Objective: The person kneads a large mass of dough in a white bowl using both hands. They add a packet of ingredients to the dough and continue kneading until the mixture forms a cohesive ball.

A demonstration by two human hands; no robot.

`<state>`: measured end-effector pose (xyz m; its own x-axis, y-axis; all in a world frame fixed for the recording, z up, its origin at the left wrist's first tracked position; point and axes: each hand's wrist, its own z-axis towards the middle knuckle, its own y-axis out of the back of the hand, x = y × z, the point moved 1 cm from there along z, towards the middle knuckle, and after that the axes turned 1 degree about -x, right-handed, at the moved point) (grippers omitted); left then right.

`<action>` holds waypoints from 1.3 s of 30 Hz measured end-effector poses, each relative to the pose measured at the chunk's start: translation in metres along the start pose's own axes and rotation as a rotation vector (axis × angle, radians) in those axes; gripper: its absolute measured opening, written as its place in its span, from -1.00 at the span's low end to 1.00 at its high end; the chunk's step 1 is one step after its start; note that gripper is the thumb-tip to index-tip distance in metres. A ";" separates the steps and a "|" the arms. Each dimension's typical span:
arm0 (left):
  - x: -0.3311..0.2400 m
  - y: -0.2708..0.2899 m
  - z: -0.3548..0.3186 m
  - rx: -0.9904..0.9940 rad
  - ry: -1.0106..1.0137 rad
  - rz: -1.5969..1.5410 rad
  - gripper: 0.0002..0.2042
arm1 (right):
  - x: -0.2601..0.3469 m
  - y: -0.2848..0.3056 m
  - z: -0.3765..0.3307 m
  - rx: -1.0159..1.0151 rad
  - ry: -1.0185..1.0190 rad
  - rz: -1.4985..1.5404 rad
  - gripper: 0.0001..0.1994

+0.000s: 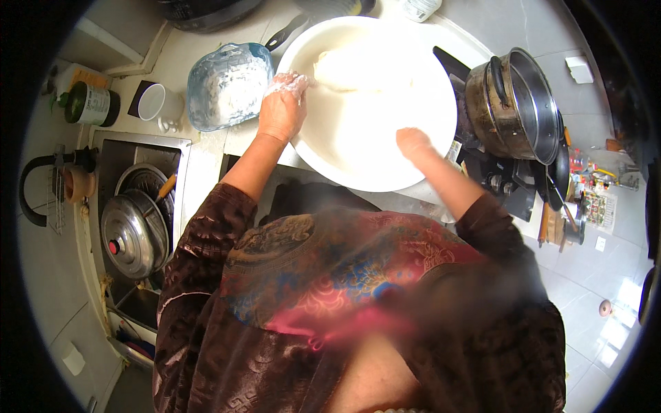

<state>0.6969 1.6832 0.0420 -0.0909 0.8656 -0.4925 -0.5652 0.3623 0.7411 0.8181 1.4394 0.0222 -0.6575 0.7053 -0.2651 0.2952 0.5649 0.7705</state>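
A large white basin (pixel 372 175) stands before me, its inside washed out by glare. A pale lump that looks like dough (pixel 361 72) lies toward its far side. Over the basin's left rim is my left hand (pixel 284 103), dusted with white powder, its fingers curled in; anything within them is hidden. On the basin's right side my right hand (pixel 415 143) is closed like a fist, apart from the lump, and glare hides its fingertips. Just left of my left hand sits a bluish clear container (pixel 200 96) coated inside with white, flour-like powder.
A black pan handle (pixel 286 33) juts out behind the basin. To the right, a deep metal pot (pixel 506 110) stands on the black stove (pixel 506 182). At left are a white mug (pixel 157 103), a dark-lidded jar (pixel 89 104) and a sink (pixel 180 162) holding a lidded pot (pixel 131 234).
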 end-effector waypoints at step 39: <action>-0.003 0.001 0.000 -0.011 0.009 0.006 -0.86 | -0.020 -0.023 0.039 -0.039 -0.063 0.268 -0.67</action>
<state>0.6969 1.6810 0.0445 -0.1021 0.8644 -0.4923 -0.5740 0.3530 0.7389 0.8518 1.4286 -0.0130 -0.5145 0.8535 -0.0832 0.4255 0.3383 0.8393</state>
